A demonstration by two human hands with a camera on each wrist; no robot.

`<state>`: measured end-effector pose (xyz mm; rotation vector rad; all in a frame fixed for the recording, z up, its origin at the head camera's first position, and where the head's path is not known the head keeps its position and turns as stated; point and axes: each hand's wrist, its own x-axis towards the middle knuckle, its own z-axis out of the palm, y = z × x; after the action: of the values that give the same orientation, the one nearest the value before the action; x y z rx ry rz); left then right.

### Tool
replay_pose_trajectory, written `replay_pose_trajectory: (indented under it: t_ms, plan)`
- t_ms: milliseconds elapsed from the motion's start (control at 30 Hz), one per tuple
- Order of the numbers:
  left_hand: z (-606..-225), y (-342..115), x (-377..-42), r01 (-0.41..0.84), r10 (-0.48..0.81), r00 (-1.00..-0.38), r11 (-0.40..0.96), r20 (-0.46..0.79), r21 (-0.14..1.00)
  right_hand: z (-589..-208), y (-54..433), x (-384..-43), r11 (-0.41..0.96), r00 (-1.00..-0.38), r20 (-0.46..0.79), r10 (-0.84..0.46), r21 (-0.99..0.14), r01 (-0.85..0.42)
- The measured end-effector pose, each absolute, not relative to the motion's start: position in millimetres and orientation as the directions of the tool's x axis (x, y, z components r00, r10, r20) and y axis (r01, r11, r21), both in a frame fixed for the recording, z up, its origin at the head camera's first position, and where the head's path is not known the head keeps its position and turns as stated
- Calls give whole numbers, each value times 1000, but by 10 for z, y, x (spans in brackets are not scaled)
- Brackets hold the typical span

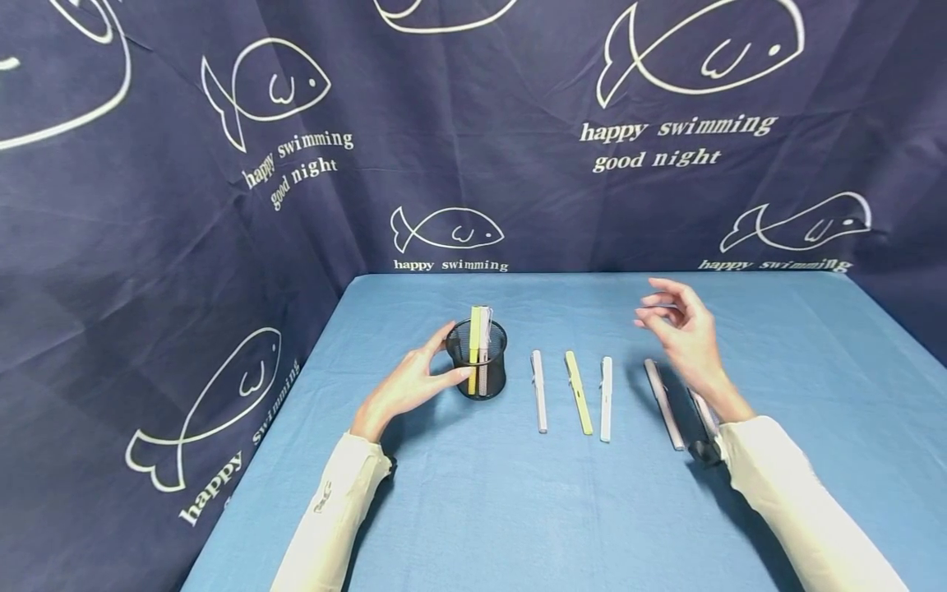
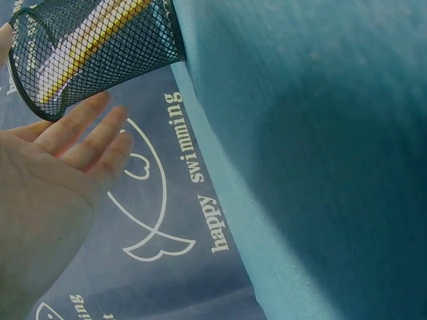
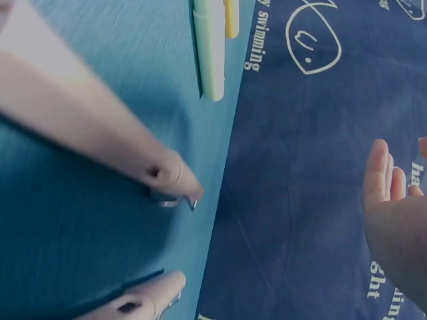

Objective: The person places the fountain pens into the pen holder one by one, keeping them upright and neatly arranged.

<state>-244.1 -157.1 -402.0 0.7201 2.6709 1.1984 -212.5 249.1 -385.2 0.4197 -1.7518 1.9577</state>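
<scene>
Black wire mesh forms the pen cup (image 1: pixel 494 376), which stands upright on the blue-covered bench (image 1: pixel 473 501), to the left of a spaced row of loose pens. The left hand (image 1: pixel 409 383) holds the cup about its rim, the thumb on the near side and the forefinger at the far left edge; in the left wrist view its other fingers spread loosely beside the mesh wall. Inside the cup stand a lemon pen (image 1: pixel 474 329) and, just beside it, a clipped pale pen (image 1: pixel 485 330), both projecting above the rim. The row on the bench comprises, from left to right, a pale pink pen (image 1: pixel 539 393), a yellow pen (image 1: pixel 579 395), a white pen (image 1: pixel 607 401), a dusky pink pen (image 1: pixel 664 404) and a similar fifth pen (image 1: pixel 704 411), the last partly hidden by the right wrist. The right hand (image 1: pixel 688 337) is raised above the bench near these last two, bearing nothing, its fingers loosely bent and a narrow gap left to the thumb. Cream sleeves (image 1: pixel 814 514) cover both forearms. Behind the bench hangs a navy cloth (image 1: pixel 540 189) printed with white fish outlines and the words "happy swimming" and "good night"
</scene>
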Motion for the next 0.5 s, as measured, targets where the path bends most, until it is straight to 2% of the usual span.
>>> replay_pose_trajectory:
  t_ms: [500]
  plan:
    - [-4025,-1568,-2445,367,468,-881,575,75,731,-3865,2700,-2048,-72,-842,512,170,-846,-529]
